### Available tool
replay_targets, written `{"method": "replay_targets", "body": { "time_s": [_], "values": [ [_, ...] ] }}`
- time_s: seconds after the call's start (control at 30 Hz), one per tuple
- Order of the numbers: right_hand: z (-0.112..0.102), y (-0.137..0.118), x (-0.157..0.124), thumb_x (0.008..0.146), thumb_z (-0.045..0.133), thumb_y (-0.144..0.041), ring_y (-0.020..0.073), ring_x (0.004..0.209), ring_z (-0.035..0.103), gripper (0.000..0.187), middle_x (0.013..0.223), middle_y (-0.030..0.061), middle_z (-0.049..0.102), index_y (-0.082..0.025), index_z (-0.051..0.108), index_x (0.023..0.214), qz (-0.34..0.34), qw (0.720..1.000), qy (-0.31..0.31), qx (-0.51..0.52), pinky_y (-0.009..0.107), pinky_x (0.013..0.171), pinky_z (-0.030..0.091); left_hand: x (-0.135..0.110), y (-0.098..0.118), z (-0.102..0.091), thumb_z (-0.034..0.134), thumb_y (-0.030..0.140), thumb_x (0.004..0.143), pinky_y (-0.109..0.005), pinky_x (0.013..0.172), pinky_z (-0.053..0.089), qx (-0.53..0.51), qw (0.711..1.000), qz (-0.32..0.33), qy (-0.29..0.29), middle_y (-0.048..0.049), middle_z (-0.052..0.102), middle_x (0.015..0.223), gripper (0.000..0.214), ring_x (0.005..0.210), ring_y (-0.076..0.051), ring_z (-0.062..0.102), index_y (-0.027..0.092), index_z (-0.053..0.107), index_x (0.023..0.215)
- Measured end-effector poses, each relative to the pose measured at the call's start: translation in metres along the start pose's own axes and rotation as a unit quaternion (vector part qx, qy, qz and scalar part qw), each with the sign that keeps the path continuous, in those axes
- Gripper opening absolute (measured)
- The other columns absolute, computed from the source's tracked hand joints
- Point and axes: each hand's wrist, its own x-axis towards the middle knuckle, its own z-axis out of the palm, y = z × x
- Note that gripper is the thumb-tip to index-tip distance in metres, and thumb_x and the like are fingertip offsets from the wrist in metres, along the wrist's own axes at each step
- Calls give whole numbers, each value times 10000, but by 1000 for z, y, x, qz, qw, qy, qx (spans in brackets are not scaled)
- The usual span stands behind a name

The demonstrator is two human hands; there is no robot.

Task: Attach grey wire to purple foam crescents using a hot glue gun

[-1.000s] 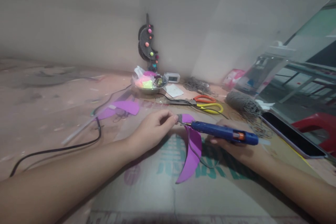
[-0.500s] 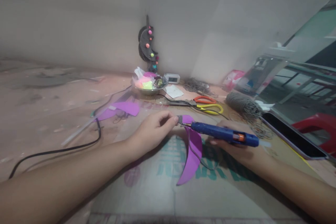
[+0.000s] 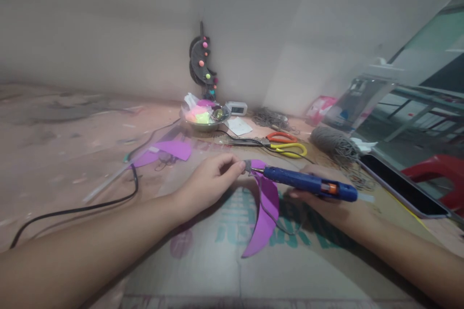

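Note:
Between thumb and fingers, my left hand pinches the upper tip of a purple crescent cutout. Grey yarn covers that tip, and a loose strand of it trails down over the crescent. My right hand is wrapped around a blue glue gun, its fingers mostly hidden behind the body. The metal nozzle points left and lies at the crescent's top, close beside the yarn and my left thumb. A clear glue stick pokes out of the gun's back end.
Cardboard lies under my hands. Beyond it are scissors, a bowl of colourful bits, a grey yarn ball and a phone. Purple scraps and a black cord lie left. A decorated grey crescent stands against the wall.
Both hands keep nearly the same place, with the nozzle still at the crescent's top. The whole view has shifted very slightly.

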Motion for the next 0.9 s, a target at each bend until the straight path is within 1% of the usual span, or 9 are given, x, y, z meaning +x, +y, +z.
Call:
{"method": "replay_targets", "body": {
  "time_s": [0.23,0.4,0.63,0.9],
  "values": [
    [0,1,0,771,686,-405,152,578,572,216,628,-8,620,-212,619,702,-4,1000,5,10,269,545,423,-1,-1,0,464,351,920,-228,588,335,11,1000,3,0,36,493,653,305,642,-115,470,163,519,686],
    [-1,-2,-1,775,674,-393,147,567,562,203,618,-13,605,-221,608,692,14,1000,0,2,265,534,419,-2,0,0,457,358,925,-228,587,339,17,1000,0,-7,34,501,653,320,644,-116,482,162,518,680],
    [-4,-11,3,757,663,-357,149,540,551,202,576,-22,589,-232,569,630,21,1000,14,-5,272,518,413,0,-2,1,464,353,926,-228,610,359,17,1000,3,-13,26,538,679,304,671,-120,510,159,546,706],
    [-4,-8,2,750,669,-387,163,553,569,203,585,-16,605,-237,578,647,50,999,7,8,281,516,435,-2,-1,0,448,388,927,-231,608,362,22,1000,-2,-20,25,529,680,327,671,-126,506,163,535,706]
  ]
}}
